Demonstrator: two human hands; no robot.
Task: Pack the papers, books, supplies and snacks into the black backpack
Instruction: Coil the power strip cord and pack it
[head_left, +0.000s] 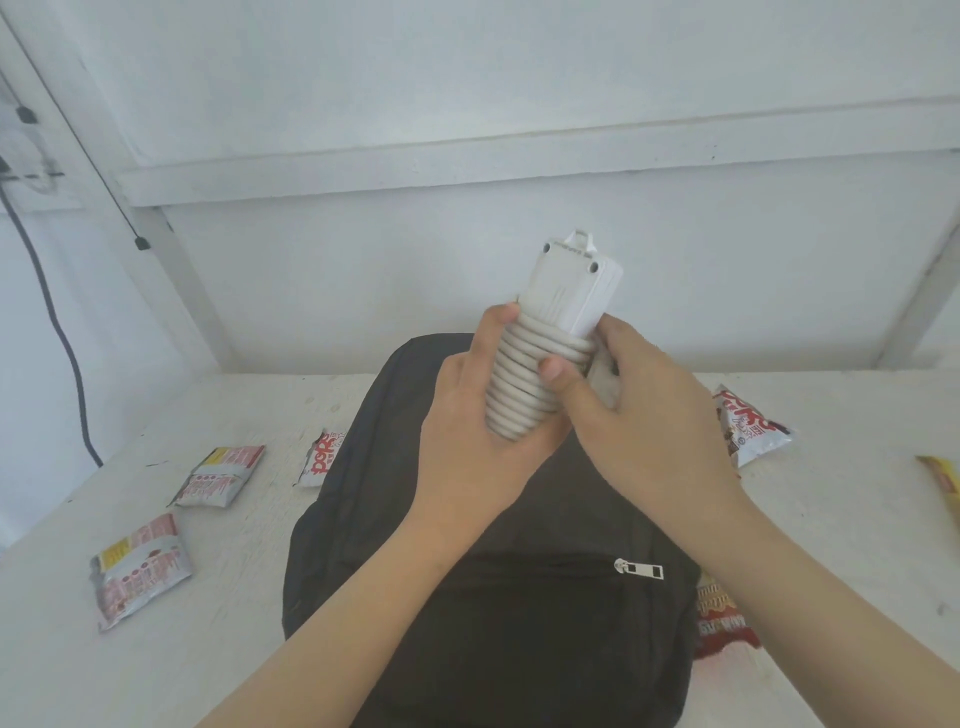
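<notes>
White cord coils wrapped round the power strip (550, 353) could slip loose, since left hand (467, 415) and right hand (639, 415) only clasp it together above the zipped black backpack (467, 597) lying mid-table among snack packets (140, 569).

The backpack (483, 613) runs off the bottom edge, and both forearms cover parts of its top. A red snack packet (719, 621) is half hidden behind its right side; another packet (321, 457) tucks under its left side. The yellow wrapper (943, 480) is cut by the right edge (print unreadable). The lower end of the power strip (569, 291) disappears inside its coiled cord (530, 384) and the left hand (467, 441).
</notes>
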